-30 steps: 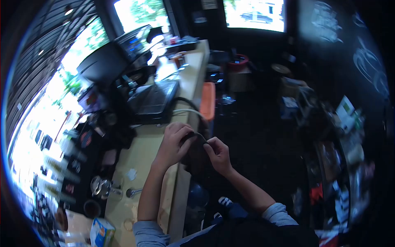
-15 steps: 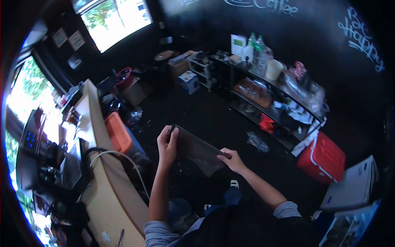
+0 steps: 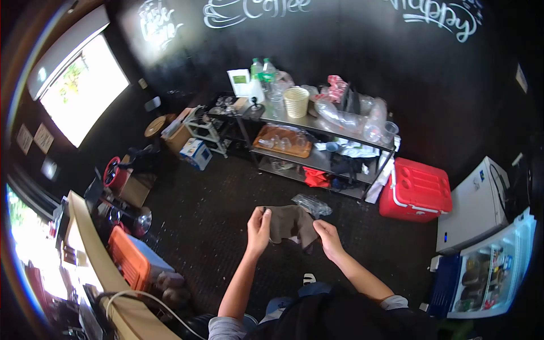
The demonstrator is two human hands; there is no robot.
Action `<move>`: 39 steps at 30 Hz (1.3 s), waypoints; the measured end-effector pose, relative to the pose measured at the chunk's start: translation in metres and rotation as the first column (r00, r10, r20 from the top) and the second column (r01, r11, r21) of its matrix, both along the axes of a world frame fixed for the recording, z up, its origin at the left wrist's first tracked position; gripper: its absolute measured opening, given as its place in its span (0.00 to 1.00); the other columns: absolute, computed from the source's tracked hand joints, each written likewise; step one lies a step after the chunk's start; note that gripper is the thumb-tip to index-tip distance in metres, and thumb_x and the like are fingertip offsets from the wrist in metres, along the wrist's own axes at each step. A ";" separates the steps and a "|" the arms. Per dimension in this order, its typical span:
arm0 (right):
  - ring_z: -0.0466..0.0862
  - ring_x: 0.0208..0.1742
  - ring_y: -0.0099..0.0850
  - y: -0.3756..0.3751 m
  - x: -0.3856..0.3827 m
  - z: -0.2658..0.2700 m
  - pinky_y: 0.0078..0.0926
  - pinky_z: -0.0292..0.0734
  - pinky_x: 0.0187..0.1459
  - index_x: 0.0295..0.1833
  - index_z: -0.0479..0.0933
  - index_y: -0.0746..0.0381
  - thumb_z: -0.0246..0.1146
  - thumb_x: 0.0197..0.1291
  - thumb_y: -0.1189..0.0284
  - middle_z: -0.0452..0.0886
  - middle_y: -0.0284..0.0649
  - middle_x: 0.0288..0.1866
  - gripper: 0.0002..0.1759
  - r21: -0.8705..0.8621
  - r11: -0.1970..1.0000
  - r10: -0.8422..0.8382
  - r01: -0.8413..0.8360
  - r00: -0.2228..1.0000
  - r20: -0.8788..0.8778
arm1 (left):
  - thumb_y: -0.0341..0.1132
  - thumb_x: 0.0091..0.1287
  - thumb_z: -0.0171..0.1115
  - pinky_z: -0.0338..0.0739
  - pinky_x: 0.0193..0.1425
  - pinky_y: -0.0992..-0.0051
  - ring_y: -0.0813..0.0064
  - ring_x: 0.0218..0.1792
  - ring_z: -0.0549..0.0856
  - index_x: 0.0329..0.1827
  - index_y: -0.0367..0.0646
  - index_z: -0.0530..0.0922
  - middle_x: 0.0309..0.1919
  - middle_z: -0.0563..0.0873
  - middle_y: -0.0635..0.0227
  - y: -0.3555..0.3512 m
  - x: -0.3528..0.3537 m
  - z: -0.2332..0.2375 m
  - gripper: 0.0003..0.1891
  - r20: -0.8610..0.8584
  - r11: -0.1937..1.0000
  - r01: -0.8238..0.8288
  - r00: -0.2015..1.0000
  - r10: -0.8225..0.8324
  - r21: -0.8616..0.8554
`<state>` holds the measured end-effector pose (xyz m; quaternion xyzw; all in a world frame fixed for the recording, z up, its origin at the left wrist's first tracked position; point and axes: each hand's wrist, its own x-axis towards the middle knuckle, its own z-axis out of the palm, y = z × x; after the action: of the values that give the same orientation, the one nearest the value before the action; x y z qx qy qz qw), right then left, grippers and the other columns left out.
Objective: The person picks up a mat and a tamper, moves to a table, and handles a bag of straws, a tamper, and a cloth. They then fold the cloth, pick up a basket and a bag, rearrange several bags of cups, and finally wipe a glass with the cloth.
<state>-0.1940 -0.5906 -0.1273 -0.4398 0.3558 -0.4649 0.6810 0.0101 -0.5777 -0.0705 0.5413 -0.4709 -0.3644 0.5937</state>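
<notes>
A dark brown-grey cloth (image 3: 290, 222) hangs between my two hands, above the dark floor. My left hand (image 3: 259, 228) pinches its left edge. At its right edge, my right hand (image 3: 328, 238) grips it with thumb and fingers. The cloth sags in folds, and its lower right corner droops between the hands. Just behind it on the floor lies crumpled clear plastic (image 3: 313, 205).
A metal shelf (image 3: 340, 134) with bottles, a cream cup stack (image 3: 296, 102) and plastic items stands ahead. Right are a red cooler (image 3: 416, 187), a white chest (image 3: 473, 204) and a glass-fronted fridge (image 3: 493, 275). Left are a wooden counter (image 3: 99, 263) and an orange crate (image 3: 127, 258).
The view has turned right, towards the shelf and cooler. My hands are closer together, and the cloth, stretched out before, now sags in folds between them.
</notes>
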 end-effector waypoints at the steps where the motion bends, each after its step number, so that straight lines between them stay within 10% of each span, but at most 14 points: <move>1: 0.72 0.37 0.14 -0.007 -0.004 0.014 0.14 0.66 0.40 0.41 0.77 0.64 0.54 0.66 0.65 0.76 0.27 0.33 0.13 0.008 1.000 -0.027 0.027 1.000 -0.003 | 0.34 0.70 0.50 0.65 0.33 0.84 0.90 0.30 0.69 0.35 0.38 0.72 0.25 0.71 0.79 -0.010 -0.014 -0.003 0.09 0.043 0.999 0.050 0.998 -0.050 0.006; 7: 0.76 0.49 0.22 -0.049 -0.017 0.038 0.21 0.74 0.46 0.58 0.70 0.66 0.50 0.68 0.65 0.75 0.34 0.51 0.19 -0.009 1.000 0.006 -0.006 0.999 0.033 | 0.29 0.58 0.64 0.73 0.50 0.73 0.74 0.50 0.75 0.52 0.39 0.71 0.53 0.73 0.64 -0.063 -0.058 -0.001 0.19 0.198 0.887 0.461 0.869 -0.453 0.003; 13: 0.72 0.55 0.29 -0.118 0.001 0.028 0.22 0.67 0.52 0.59 0.67 0.71 0.50 0.68 0.65 0.69 0.43 0.55 0.22 -0.388 0.922 -0.125 0.008 0.953 -0.276 | 0.25 0.55 0.63 0.72 0.52 0.75 0.75 0.51 0.75 0.55 0.39 0.66 0.49 0.75 0.65 -0.148 -0.044 -0.021 0.24 0.439 0.888 0.458 0.807 -0.396 -0.040; 15: 0.72 0.54 0.29 -0.146 0.013 0.026 0.23 0.69 0.51 0.56 0.69 0.70 0.51 0.68 0.66 0.69 0.42 0.54 0.20 -0.394 0.919 -0.129 -0.018 0.931 -0.342 | 0.21 0.56 0.58 0.71 0.51 0.77 0.77 0.47 0.77 0.53 0.37 0.67 0.45 0.76 0.65 -0.186 -0.030 -0.033 0.20 0.046 0.866 0.500 0.865 -0.499 -0.005; 17: 0.72 0.53 0.28 -0.185 0.022 0.023 0.24 0.70 0.49 0.60 0.66 0.68 0.57 0.64 0.68 0.69 0.41 0.53 0.22 -0.391 0.919 -0.071 -0.054 0.952 -0.297 | 0.19 0.59 0.52 0.71 0.51 0.78 0.77 0.44 0.78 0.51 0.35 0.68 0.41 0.78 0.65 -0.225 -0.011 -0.034 0.16 0.067 0.865 0.496 0.868 -0.492 -0.069; 20: 0.72 0.53 0.28 -0.243 0.038 -0.004 0.27 0.71 0.53 0.67 0.59 0.62 0.71 0.47 0.68 0.70 0.40 0.54 0.42 -0.371 0.873 -0.434 0.317 0.851 -0.296 | 0.20 0.61 0.47 0.71 0.50 0.79 0.78 0.43 0.78 0.49 0.34 0.71 0.40 0.79 0.65 -0.269 0.019 -0.030 0.13 0.047 0.843 0.538 0.841 -0.539 0.029; 23: 0.72 0.52 0.27 -0.286 0.047 0.004 0.28 0.72 0.52 0.64 0.62 0.62 0.73 0.45 0.68 0.69 0.39 0.55 0.40 -0.646 0.763 -0.441 0.017 0.744 -0.501 | 0.20 0.61 0.48 0.71 0.50 0.79 0.78 0.43 0.78 0.49 0.33 0.71 0.40 0.80 0.65 -0.317 0.038 -0.036 0.13 -0.008 0.741 0.666 0.744 -0.668 0.081; 27: 0.73 0.42 0.28 -0.330 0.047 -0.016 0.25 0.69 0.46 0.57 0.69 0.64 0.69 0.51 0.67 0.74 0.37 0.44 0.29 -0.449 0.892 -0.202 -0.040 0.855 -0.478 | 0.20 0.61 0.48 0.71 0.50 0.78 0.78 0.43 0.78 0.50 0.34 0.71 0.40 0.80 0.65 -0.375 0.030 -0.036 0.14 0.012 0.732 0.681 0.732 -0.681 0.007; 31: 0.73 0.38 0.26 -0.387 0.039 -0.025 0.25 0.70 0.44 0.48 0.70 0.67 0.64 0.57 0.68 0.76 0.38 0.36 0.18 -0.422 0.896 -0.330 0.138 0.843 -0.425 | 0.21 0.58 0.53 0.70 0.53 0.76 0.75 0.48 0.78 0.55 0.35 0.68 0.43 0.79 0.61 -0.453 0.015 -0.048 0.20 0.137 0.660 0.740 0.646 -0.751 0.128; 39: 0.76 0.51 0.43 -0.556 -0.023 -0.006 0.33 0.69 0.52 0.59 0.64 0.67 0.61 0.58 0.67 0.76 0.52 0.49 0.27 -0.444 0.806 -0.588 0.391 0.614 -0.527 | 0.24 0.53 0.59 0.65 0.60 0.58 0.45 0.56 0.69 0.60 0.34 0.61 0.53 0.71 0.46 -0.566 -0.038 -0.027 0.30 0.537 0.842 0.491 0.783 -0.315 -0.222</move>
<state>-0.2175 -1.1463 -0.1331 -0.5487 0.6029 -0.5011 0.2904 -0.0276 -1.1437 -0.0978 0.3841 -0.7662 -0.2492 0.4509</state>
